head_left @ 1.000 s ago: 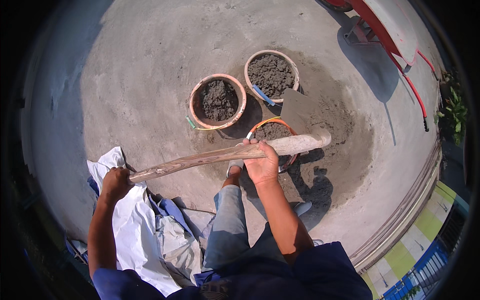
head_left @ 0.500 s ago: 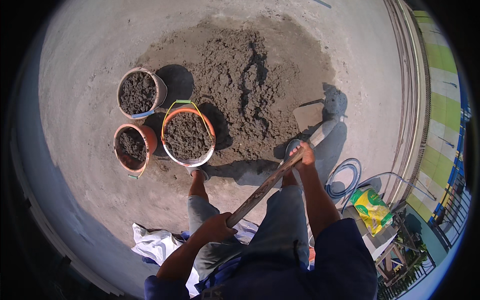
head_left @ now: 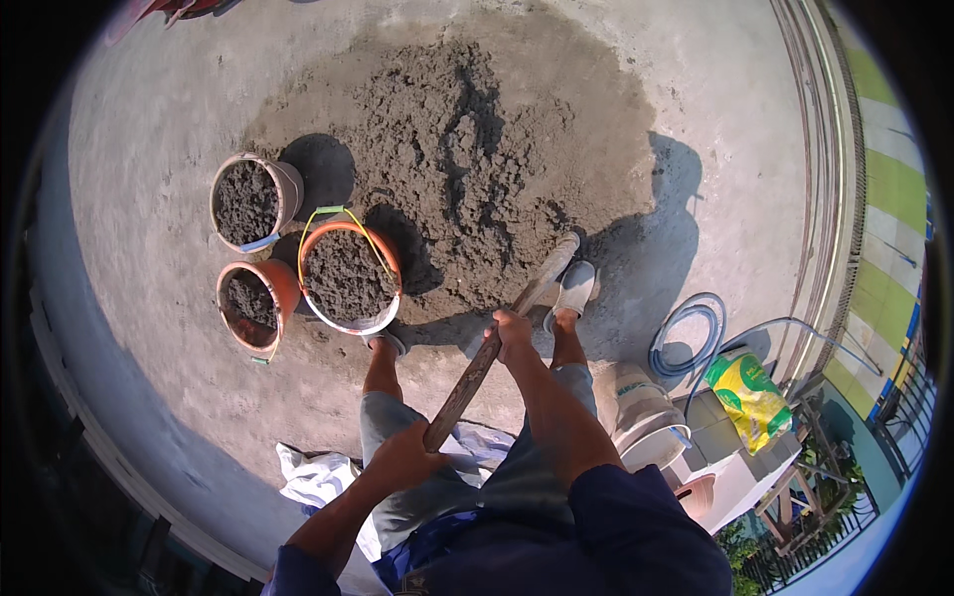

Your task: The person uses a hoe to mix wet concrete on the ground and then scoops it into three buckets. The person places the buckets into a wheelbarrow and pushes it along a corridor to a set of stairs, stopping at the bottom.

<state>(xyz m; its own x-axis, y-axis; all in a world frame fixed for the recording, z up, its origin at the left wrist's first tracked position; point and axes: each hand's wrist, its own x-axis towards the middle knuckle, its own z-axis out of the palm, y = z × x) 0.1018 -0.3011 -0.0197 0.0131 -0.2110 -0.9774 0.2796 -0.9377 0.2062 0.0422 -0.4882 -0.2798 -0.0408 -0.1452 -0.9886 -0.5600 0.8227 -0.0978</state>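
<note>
Sunlit concrete (head_left: 750,228) surrounds a wet grey heap (head_left: 437,149) at twelve o'clock and three loaded buckets (head_left: 286,288) between nine and ten. Our left hand (head_left: 405,459) closes round the butt of the wooden handle (head_left: 462,389), our right hand (head_left: 514,335) grips farther up; it points toward one o'clock, any blade hidden. We judge it stiff and end-heavy, best held with grips spread wide.

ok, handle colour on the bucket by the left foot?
Handle is yellow, grip green; clearest in the head view.
</note>
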